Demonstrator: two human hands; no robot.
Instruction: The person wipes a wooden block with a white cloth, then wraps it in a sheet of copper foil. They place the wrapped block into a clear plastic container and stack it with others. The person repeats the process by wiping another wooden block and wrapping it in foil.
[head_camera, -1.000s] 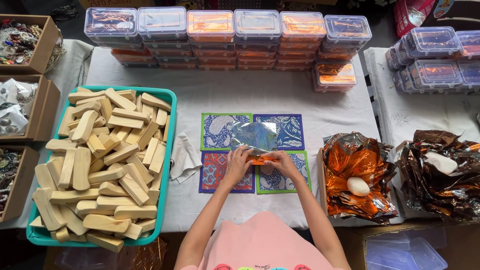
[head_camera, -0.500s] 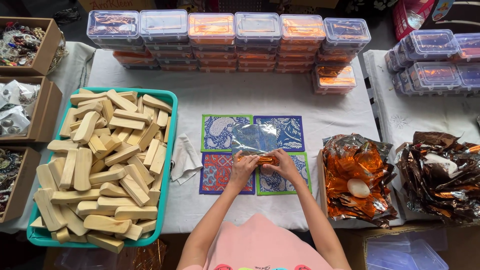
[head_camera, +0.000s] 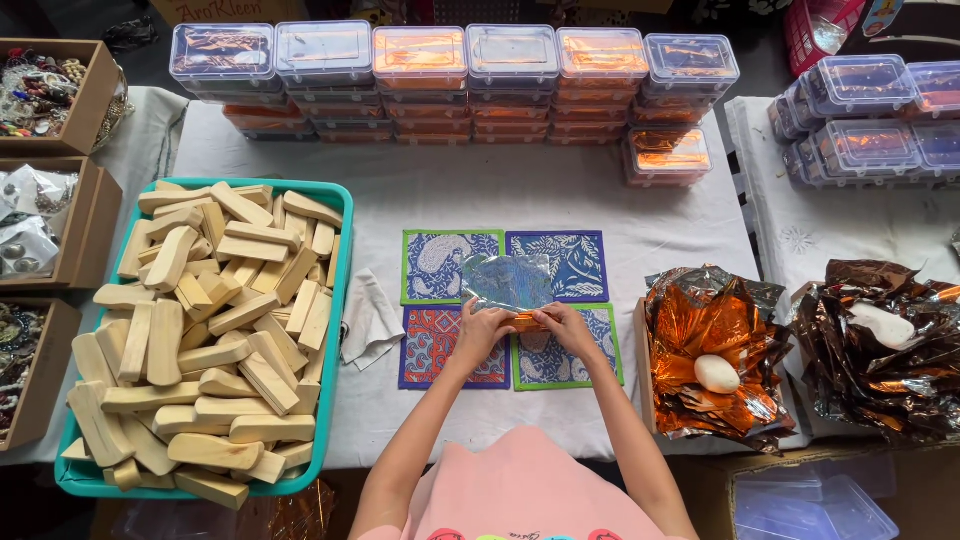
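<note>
Our left hand (head_camera: 487, 325) and right hand (head_camera: 558, 322) pinch a small orange foil packet (head_camera: 527, 320) between them, under a silvery foil sheet (head_camera: 507, 281), over four patterned mats (head_camera: 437, 262) at the middle of the table (head_camera: 560, 195). Stacked clear lidded boxes (head_camera: 510, 50) holding orange foil line the far edge. A teal tray (head_camera: 338, 300) to the left holds wooden blocks (head_camera: 200, 330).

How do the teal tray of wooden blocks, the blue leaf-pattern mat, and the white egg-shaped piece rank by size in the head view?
1. Teal tray, by far the largest.
2. Blue leaf-pattern mat.
3. White egg-shaped piece on the orange foil, smallest.
</note>
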